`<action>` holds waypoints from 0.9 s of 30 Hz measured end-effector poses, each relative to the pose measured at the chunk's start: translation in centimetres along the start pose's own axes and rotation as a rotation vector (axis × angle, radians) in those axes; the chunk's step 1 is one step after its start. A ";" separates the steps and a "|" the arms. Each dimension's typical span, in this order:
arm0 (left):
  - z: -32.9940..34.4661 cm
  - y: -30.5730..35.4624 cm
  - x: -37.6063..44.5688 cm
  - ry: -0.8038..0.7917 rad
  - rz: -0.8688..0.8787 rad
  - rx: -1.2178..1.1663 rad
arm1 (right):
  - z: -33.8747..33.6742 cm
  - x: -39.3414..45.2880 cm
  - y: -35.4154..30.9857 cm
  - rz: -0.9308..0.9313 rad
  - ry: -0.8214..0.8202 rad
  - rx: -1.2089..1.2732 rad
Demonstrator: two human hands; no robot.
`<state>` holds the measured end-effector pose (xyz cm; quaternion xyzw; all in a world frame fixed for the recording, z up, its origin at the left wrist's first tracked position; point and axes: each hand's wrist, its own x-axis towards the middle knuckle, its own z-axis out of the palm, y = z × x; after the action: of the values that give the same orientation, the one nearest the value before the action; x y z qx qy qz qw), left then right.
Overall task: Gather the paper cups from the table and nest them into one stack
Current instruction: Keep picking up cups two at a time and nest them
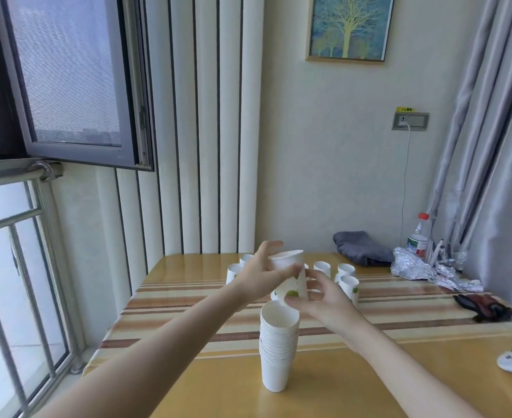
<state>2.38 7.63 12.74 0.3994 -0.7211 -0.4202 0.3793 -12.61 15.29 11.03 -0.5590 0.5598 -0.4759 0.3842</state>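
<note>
Now: left hand (260,274) grips the rim of a tilted cup (291,277), just above the stack (278,345) | stack upright on the table (399,372), mouth up | right hand (321,300) pinches that cup's base | loose cups (346,274) stand behind the stack | foil (423,271) far right of it

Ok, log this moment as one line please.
phase: nesting | both hands: left hand and right hand hold cup above stack | loose cups remain on table
</note>
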 end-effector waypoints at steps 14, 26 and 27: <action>-4.4 -4.9 3.2 0.009 -0.081 0.043 | -4.9 4.3 4.1 0.099 -0.091 -0.098; -5.1 -18.1 15.1 0.059 -0.354 0.635 | -4.4 17.4 11.2 0.094 0.015 -0.638; -4.9 -18.7 16.0 0.055 -0.342 0.653 | -3.7 18.4 11.5 0.067 -0.004 -0.690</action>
<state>5.21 -14.29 0.93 0.6252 -0.7297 -0.2143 0.1753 -20.59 -3.48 2.79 -0.6382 0.7051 -0.2447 0.1889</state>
